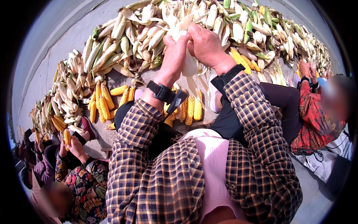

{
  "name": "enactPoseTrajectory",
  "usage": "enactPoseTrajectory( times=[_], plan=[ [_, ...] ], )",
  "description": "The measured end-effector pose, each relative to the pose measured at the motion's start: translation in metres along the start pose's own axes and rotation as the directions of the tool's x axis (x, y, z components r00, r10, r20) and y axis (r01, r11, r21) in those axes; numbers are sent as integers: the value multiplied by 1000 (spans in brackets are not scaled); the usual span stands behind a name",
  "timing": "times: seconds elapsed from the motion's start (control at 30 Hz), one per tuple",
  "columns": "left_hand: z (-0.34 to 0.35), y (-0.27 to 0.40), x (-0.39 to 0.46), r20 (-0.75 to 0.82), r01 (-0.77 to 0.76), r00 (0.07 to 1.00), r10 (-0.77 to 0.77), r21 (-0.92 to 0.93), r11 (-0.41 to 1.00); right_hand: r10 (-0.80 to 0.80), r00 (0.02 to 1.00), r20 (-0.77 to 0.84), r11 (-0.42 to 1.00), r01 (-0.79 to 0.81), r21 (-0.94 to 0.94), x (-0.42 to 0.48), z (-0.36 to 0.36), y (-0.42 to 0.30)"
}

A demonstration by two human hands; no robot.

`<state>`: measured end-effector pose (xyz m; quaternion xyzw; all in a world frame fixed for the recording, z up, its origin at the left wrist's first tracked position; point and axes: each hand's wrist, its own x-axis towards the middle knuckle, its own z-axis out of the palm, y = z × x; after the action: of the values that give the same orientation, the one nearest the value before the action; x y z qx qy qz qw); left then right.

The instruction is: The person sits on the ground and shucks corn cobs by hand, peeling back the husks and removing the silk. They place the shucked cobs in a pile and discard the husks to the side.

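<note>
Both my hands are raised together in front of the heap, gripping one ear of corn in its pale husk [190, 66]. My left hand [174, 57] has its thumb up against the husk near the top. Beside it, my right hand [206, 44] is closed on the same husk, knuckles up. Loose husk leaves hang below and spread above the fingers; the kernels of this ear are hidden. Beneath my hands, husked yellow corn cobs [190, 110] lie in a row on the ground between my feet.
A long curved heap of unhusked corn [156, 36] spans the ground ahead. More bare cobs lie at left [102, 100] and right [241, 60]. At lower left a person in a floral top [84, 187] holds a cob [67, 136]. Another person in red [313, 120] sits at right.
</note>
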<state>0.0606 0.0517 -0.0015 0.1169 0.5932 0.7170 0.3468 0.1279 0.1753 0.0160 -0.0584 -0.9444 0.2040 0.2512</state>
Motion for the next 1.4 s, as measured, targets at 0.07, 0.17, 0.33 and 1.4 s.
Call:
enactPoseTrajectory(
  times=[0.07, 0.17, 0.33, 1.4],
  plan=[
    [3, 0, 0, -14, 4, 1000, -4, 8, 1000, 38, 999, -3, 999, -38, 3, 1, 4, 3],
    [3, 13, 0, -57, 43, 997, -46, -59, 997, 102, 995, 23, 979, -104, 174, 4, -4, -5],
    [-16, 15, 9, -96, -47, 995, 35, -124, 991, -214, 977, 1, 959, 209, 191, -8, -10, -2],
    [-10, 32, 2, 239, 146, 971, -2, -586, 797, 349, 923, 164, 688, -371, 624, -5, -30, 2]
  ],
)
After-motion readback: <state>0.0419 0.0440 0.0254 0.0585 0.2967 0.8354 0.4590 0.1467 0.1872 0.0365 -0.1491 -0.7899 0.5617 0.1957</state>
